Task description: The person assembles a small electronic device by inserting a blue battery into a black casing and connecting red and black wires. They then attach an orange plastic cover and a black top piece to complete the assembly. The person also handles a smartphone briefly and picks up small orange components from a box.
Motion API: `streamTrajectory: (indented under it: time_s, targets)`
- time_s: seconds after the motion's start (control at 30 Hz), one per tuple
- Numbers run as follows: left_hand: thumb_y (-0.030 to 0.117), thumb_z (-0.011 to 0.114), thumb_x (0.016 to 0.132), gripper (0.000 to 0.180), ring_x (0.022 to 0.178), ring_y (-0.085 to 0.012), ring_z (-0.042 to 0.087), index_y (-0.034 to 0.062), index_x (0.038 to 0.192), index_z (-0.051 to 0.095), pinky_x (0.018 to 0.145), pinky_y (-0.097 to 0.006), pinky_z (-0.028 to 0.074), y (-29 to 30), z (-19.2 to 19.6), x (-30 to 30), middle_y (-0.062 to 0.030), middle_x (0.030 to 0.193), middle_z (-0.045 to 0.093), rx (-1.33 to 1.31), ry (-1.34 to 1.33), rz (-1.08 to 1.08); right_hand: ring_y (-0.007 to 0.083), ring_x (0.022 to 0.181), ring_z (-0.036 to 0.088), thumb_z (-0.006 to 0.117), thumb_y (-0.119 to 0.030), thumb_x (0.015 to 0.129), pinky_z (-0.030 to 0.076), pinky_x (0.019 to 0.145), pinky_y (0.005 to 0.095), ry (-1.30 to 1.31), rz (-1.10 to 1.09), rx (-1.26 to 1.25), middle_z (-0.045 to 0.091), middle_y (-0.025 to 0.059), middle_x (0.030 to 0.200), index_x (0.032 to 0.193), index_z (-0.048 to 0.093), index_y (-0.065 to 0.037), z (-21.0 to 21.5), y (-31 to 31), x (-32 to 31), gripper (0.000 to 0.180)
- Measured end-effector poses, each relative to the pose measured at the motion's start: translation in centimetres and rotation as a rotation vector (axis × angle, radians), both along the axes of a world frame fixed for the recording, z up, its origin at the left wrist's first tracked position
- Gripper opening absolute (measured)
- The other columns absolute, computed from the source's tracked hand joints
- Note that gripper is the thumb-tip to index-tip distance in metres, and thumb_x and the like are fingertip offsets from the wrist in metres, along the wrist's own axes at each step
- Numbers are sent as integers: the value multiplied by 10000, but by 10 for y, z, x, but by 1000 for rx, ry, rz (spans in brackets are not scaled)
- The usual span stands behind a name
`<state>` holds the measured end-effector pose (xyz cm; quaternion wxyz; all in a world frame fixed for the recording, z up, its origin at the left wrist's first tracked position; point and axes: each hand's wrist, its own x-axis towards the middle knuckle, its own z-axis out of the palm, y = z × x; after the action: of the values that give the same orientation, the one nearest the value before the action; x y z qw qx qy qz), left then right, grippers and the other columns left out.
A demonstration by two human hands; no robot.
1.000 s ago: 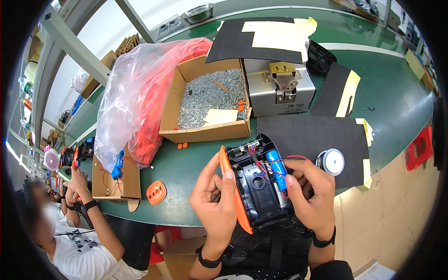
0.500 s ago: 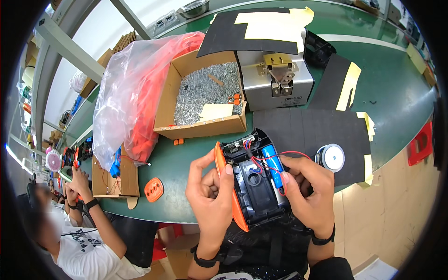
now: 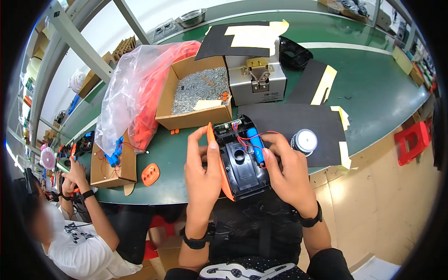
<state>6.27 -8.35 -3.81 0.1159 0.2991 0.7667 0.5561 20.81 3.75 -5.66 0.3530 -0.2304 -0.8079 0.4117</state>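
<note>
A black plastic housing (image 3: 242,173) with an orange outer edge is held open side up in front of me. My left hand (image 3: 201,169) grips the orange side, its thumb over the rim and its fingers beneath. Along the housing's right side lies a blue cylindrical battery (image 3: 255,145). My right hand (image 3: 290,173) has its thumb by the battery's lower end, its index finger near a red wire (image 3: 269,132), and the other fingers curled against the housing. Thin red and blue wires run to a small circuit board (image 3: 228,127) at the housing's top; the right fingertips are partly hidden.
Behind the housing stand a cardboard box (image 3: 193,122) of small metal parts and a silver machine (image 3: 275,86). A round white-topped object (image 3: 305,141) rests on a black mat (image 3: 322,122). At left are an orange cover (image 3: 150,174), a small box (image 3: 114,175) and a co-worker (image 3: 86,247).
The whole view has shifted, and the hands and housing appear higher and further left in it. Both hands keep their hold; the battery stays along the housing's right side.
</note>
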Motion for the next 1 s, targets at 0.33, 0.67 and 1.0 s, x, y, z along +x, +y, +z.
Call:
streamTrajectory:
  time_s: [0.33,0.67,1.0]
  targets:
    - [468,365,1129,592,894,-112,562,-56,1144,641,837,-283,482,14,-11,-2,-38,947,645,228,-367,-206,285,611,678,588,-162,1014,478,585,369,12,51,-23,661,105,716,1256,559,-2,4,-2,2,292]
    - [415,373,1136,533,741,-97,478,-50,1098,631,690,-299,432,11,1,1,2,766,547,7,-146,-129,290,621,698,733,-375,926,499,580,365,-41,-7,17,684,121,719,1338,568,15,1,-6,-8,591]
    - [648,307,1068,817,980,-330,698,-82,1095,672,908,-411,504,12,-5,-8,-244,977,726,83,-302,-132,109,518,512,761,-233,893,395,524,281,-5,9,-43,675,49,687,1329,633,-8,-8,-3,-7,507]
